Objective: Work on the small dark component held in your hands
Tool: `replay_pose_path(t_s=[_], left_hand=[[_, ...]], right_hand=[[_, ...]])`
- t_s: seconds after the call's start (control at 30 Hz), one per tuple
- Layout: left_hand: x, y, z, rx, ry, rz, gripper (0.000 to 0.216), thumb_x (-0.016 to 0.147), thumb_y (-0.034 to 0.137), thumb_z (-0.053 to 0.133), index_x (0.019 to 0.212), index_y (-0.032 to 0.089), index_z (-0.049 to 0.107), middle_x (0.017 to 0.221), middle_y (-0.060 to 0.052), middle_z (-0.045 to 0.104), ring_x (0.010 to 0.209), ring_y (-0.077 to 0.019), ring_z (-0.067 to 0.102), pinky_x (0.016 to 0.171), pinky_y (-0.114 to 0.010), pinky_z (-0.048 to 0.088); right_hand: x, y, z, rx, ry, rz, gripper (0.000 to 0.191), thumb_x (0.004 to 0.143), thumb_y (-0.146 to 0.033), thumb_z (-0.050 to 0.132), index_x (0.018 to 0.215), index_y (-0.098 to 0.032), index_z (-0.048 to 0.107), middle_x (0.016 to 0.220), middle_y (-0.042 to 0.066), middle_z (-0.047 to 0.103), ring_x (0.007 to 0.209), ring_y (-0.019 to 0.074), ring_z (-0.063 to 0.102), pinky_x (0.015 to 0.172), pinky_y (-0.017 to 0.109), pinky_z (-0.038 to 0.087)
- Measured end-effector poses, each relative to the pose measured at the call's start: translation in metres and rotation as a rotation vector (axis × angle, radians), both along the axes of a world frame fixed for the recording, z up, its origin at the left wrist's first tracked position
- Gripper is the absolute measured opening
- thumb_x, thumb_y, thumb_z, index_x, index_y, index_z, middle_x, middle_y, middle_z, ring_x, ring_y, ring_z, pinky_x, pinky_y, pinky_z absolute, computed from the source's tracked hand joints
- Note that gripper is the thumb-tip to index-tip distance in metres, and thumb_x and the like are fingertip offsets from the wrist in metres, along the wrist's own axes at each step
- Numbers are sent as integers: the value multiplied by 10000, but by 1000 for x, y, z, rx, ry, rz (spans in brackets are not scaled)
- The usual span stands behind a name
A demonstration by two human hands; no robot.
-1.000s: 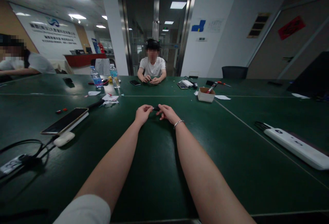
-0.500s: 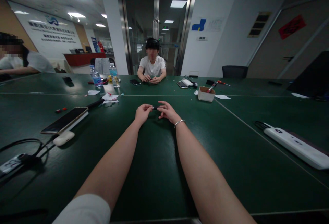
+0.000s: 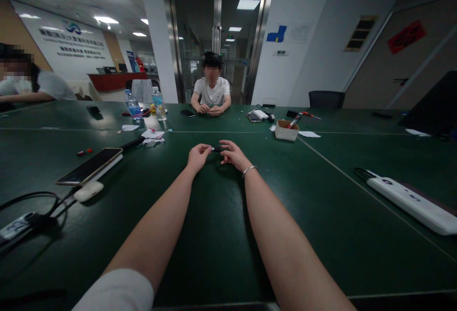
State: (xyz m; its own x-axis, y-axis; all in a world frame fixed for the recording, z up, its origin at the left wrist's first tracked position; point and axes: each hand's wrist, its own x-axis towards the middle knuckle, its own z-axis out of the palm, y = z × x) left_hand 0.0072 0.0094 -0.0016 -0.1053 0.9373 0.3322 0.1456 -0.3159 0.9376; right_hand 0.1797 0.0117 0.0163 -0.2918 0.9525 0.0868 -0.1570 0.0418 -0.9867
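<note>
Both my arms reach out over the dark green table (image 3: 214,235). My left hand (image 3: 197,156) and my right hand (image 3: 232,154) meet just above the tabletop and pinch a small dark object (image 3: 216,149) between their fingertips. The object is tiny, with a pale end, and I cannot make out what it is. A thin bracelet (image 3: 248,170) circles my right wrist.
A phone (image 3: 90,166) on a white case and a white earbud case (image 3: 88,191) with black cables lie at left. A white power strip (image 3: 410,199) lies at right. A small cardboard box (image 3: 286,130), bottles (image 3: 158,104) and a seated person (image 3: 212,93) are across the table.
My right hand's fingers have shifted slightly around the small object, spreading and then curling in. Both hands stay in the same place.
</note>
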Motion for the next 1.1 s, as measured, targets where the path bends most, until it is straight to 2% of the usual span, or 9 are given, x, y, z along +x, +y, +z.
replay_pose_path(t_s=[0.13, 0.23, 0.37, 0.5, 0.63, 0.73, 0.87, 0.97, 1.1], left_hand=[[1, -2, 2, -5, -3, 0, 139, 725, 248, 667, 831, 158, 672, 803, -68, 702, 753, -173, 660, 793, -346, 512], [1, -3, 3, -5, -5, 3, 136, 728, 244, 666, 833, 157, 672, 804, -66, 701, 753, -170, 659, 790, -341, 512], [1, -4, 4, -6, 0, -3, 150, 728, 252, 673, 842, 155, 676, 813, -71, 704, 757, -175, 661, 787, -345, 510], [1, -5, 5, -7, -3, 2, 152, 727, 251, 677, 841, 151, 675, 811, -74, 704, 758, -176, 662, 792, -349, 508], [1, -3, 4, -15, -13, 4, 140, 733, 235, 666, 842, 147, 669, 805, -71, 703, 745, -168, 659, 785, -341, 511], [1, -1, 3, -17, -11, 8, 140, 735, 234, 662, 844, 147, 669, 799, -69, 700, 751, -169, 659, 788, -340, 509], [1, -1, 2, -9, -2, 5, 141, 738, 236, 661, 851, 152, 670, 807, -67, 700, 763, -170, 658, 792, -339, 508], [1, -2, 3, -11, -7, 9, 138, 737, 240, 663, 846, 155, 669, 809, -66, 702, 763, -170, 659, 796, -343, 509], [1, -4, 5, -14, -8, 7, 136, 737, 241, 665, 843, 155, 668, 820, -71, 702, 766, -175, 660, 795, -351, 508]], right_hand=[[0, 0, 0, -28, -31, -8, 199, 808, -190, 606, 1000, -178, 556, 802, -4, 648, 364, 10, 428, 455, 239, 574], [0, -1, 1, 7, -8, -1, 321, 752, -118, 633, 1047, -211, 546, 903, -10, 648, 385, 6, 460, 471, 237, 581], [0, -1, 1, -19, -38, -6, 230, 782, -164, 612, 1004, -184, 554, 809, -13, 629, 368, 7, 435, 452, 232, 573], [0, 0, 1, 11, -12, -11, 340, 746, -119, 628, 1057, -222, 537, 885, -22, 618, 394, 6, 468, 466, 235, 580], [0, -1, 1, -26, -28, 5, 232, 798, -181, 604, 1023, -188, 544, 782, -26, 603, 377, 9, 437, 468, 239, 579], [-1, -1, 2, -12, -16, -10, 291, 779, -136, 612, 1055, -198, 542, 829, -25, 601, 378, 8, 448, 464, 245, 580], [-1, -2, 2, -33, -21, -16, 225, 801, -141, 586, 1021, -184, 561, 794, -25, 592, 374, 8, 439, 471, 254, 587], [-1, -2, 3, -16, -11, -6, 291, 771, -96, 593, 1040, -201, 561, 830, -22, 602, 397, 12, 469, 486, 253, 592], [0, -3, 3, -29, -25, -2, 224, 794, -141, 582, 1013, -187, 572, 786, -19, 599, 382, 8, 441, 485, 256, 593]])
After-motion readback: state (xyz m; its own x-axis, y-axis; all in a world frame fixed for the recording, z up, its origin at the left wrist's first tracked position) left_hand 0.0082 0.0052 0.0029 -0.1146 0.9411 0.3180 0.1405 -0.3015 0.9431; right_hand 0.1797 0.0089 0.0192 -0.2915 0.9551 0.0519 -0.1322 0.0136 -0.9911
